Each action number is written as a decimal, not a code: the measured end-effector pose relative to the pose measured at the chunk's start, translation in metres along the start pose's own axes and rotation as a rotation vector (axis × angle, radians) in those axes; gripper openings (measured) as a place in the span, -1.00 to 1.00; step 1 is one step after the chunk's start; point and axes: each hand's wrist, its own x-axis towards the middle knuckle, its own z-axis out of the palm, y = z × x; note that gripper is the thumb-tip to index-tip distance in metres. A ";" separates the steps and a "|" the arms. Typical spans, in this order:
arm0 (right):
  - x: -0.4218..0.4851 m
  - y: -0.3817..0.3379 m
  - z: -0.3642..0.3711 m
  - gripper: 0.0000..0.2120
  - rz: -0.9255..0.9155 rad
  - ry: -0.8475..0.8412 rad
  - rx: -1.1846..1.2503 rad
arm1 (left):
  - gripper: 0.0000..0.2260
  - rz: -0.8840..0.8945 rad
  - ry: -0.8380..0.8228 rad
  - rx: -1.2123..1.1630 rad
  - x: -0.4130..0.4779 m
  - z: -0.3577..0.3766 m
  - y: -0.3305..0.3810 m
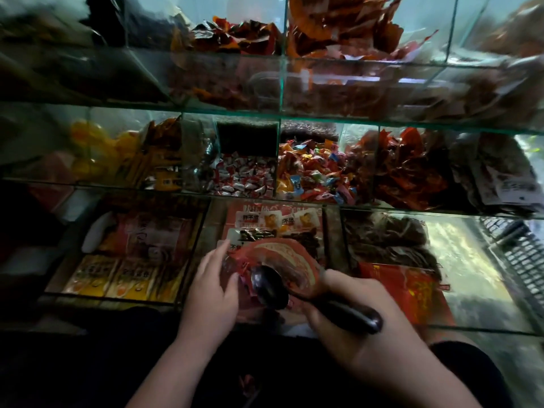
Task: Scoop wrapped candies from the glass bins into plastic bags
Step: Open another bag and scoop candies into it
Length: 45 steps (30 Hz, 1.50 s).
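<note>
My left hand (212, 285) grips the left rim of a thin red plastic bag (290, 260), which is held open in front of the lowest glass shelf. My right hand (357, 316) holds a dark scoop (269, 287) by its handle and also pinches the bag's right rim. The scoop's bowl sits at the bag's mouth. Some wrapped sweets show through the bag's bottom. On the middle shelf, a glass bin of red-and-white wrapped candies (245, 176) stands beside a bin of mixed colourful wrapped candies (316, 175).
Glass shelves rise in three tiers with upright glass dividers (278, 154). Flat snack packs (273, 222) lie under the bag, yellow packets (117, 278) at lower left, a red packet (409, 290) at lower right. A dark wire basket (521, 251) is at the far right.
</note>
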 end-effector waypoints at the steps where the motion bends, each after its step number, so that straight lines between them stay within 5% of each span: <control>1: 0.010 0.009 0.015 -0.90 -0.020 -0.061 -0.056 | -0.46 -0.010 -0.014 -0.013 0.000 0.005 -0.003; 6: 0.062 0.070 0.084 -0.92 0.033 -0.148 -0.181 | -0.40 -0.008 -0.049 0.004 0.004 0.022 -0.012; 13: 0.076 0.106 0.141 -0.96 0.211 0.192 0.056 | -0.54 -0.078 -0.068 -0.041 0.007 0.036 -0.024; 18: 0.082 0.105 0.151 -0.96 0.324 0.115 0.075 | -0.60 -0.103 -0.023 -0.082 0.007 0.043 -0.021; 24: 0.091 0.098 0.135 -0.95 0.752 0.292 0.668 | -0.59 -0.079 -0.046 -0.080 0.001 0.045 -0.021; 30: 0.071 0.083 0.116 -0.92 0.788 0.399 0.778 | -0.60 -0.100 0.036 -0.124 0.001 0.042 -0.016; 36: 0.052 0.087 0.068 -0.84 0.893 0.510 1.146 | -0.58 -0.085 0.131 -0.093 0.002 0.033 -0.008; 39: 0.046 0.087 0.051 -0.85 0.901 0.536 1.232 | -0.64 0.225 0.255 -0.065 -0.006 0.028 0.010; 41: 0.041 0.088 0.041 -0.88 0.893 0.522 1.302 | -0.69 0.415 0.183 -0.038 -0.012 0.033 0.016; 45: 0.026 0.087 0.022 -0.93 0.837 0.478 1.362 | -0.59 0.114 -0.032 0.032 -0.006 0.042 0.023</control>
